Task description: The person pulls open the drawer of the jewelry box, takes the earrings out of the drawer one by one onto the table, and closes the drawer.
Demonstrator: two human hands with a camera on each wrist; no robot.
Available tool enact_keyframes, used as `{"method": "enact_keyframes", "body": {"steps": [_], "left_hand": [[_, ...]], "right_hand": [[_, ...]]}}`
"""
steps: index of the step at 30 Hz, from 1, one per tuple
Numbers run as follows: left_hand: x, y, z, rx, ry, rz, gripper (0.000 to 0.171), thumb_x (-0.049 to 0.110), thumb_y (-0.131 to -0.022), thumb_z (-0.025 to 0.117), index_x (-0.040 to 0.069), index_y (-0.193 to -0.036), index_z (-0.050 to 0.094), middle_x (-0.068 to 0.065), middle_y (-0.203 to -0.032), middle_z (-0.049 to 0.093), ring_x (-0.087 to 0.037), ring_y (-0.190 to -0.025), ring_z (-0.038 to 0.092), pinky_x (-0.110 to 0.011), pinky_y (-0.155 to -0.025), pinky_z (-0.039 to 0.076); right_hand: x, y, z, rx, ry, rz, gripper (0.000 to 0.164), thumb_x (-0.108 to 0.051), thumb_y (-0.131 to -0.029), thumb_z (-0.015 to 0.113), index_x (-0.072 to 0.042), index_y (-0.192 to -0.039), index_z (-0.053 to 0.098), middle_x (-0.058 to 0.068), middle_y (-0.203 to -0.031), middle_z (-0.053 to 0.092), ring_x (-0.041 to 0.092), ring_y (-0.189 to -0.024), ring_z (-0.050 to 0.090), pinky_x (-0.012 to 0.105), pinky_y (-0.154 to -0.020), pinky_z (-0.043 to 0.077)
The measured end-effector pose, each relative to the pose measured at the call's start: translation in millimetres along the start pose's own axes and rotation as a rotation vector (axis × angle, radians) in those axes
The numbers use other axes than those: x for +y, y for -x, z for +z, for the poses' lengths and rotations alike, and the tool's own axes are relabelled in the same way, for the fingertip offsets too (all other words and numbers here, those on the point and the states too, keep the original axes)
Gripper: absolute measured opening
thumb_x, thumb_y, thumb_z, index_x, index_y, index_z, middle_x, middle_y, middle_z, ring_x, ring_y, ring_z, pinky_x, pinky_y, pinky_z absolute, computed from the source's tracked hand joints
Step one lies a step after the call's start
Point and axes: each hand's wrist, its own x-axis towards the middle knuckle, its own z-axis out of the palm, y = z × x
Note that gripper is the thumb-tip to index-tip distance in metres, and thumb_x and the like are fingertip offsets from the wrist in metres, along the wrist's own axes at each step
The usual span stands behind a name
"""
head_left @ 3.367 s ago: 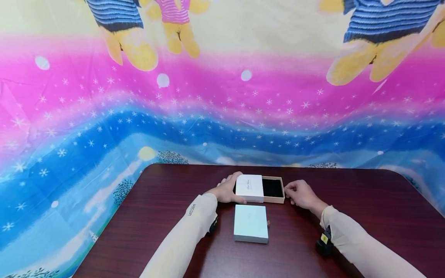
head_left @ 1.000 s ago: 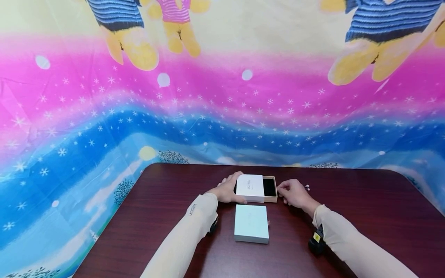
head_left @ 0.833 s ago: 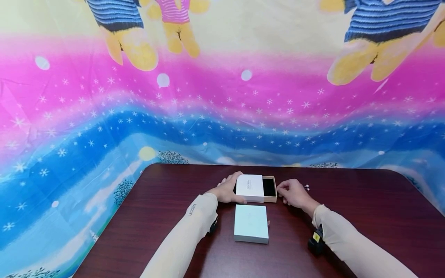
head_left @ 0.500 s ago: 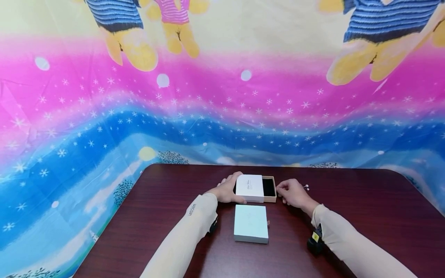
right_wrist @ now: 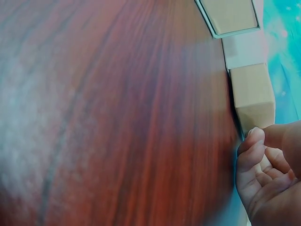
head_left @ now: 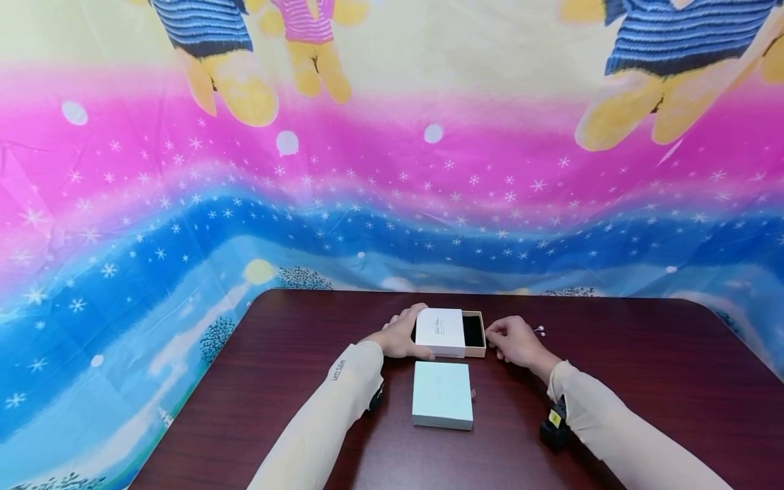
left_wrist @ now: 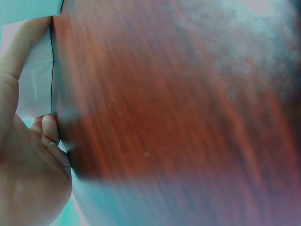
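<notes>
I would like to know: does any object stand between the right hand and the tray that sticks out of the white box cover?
No, nothing visible does. The right hand is at the outer end of the tray. The small shiny item lies beyond the hand, and the pale box on the near side.

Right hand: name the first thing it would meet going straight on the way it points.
The right hand would probably first meet the end of the black-lined tray jutting from the white sleeve; its fingertips may be touching it now.
</notes>
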Motion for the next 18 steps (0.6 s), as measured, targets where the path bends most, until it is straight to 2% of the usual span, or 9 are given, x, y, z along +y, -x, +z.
{"method": "enact_keyframes", "body": {"steps": [5, 12, 18], "left_hand": [[-2.2, -0.7, 0.2, 0.002, -0.005, 0.011, 0.110, 0.042, -0.081, 0.083, 0.023, -0.162, 0.011, -0.006, -0.156, 0.037, -0.027, -0.132, 0.038, -0.050, -0.114, 0.029], [4.0, 7.3, -4.4, 0.005, 0.012, 0.030, 0.107, 0.039, -0.082, 0.082, 0.018, -0.161, 0.013, -0.010, -0.155, 0.038, -0.030, -0.131, 0.039, -0.052, -0.114, 0.029], [5.7, 8.5, -5.1, 0.002, 0.013, 0.026, 0.107, 0.040, -0.082, 0.082, 0.019, -0.162, 0.013, -0.009, -0.156, 0.037, -0.030, -0.134, 0.038, -0.051, -0.115, 0.029]], "right_hand": [[-1.1, -0.3, 1.1, 0.000, -0.006, 0.004, 0.022, -0.007, -0.103, 0.053, 0.004, -0.102, 0.071, 0.010, -0.076, 0.063, 0.015, -0.054, 0.056, 0.032, -0.050, 0.049], [-3.2, -0.7, 2.5, -0.005, -0.006, 0.008, 0.022, -0.008, -0.103, 0.053, 0.004, -0.103, 0.071, 0.009, -0.075, 0.063, 0.014, -0.054, 0.055, 0.032, -0.050, 0.049], [-3.4, -1.0, 3.8, -0.008, -0.004, 0.014, 0.022, -0.009, -0.103, 0.053, 0.003, -0.103, 0.071, 0.009, -0.075, 0.063, 0.015, -0.054, 0.056, 0.032, -0.050, 0.049]]}}
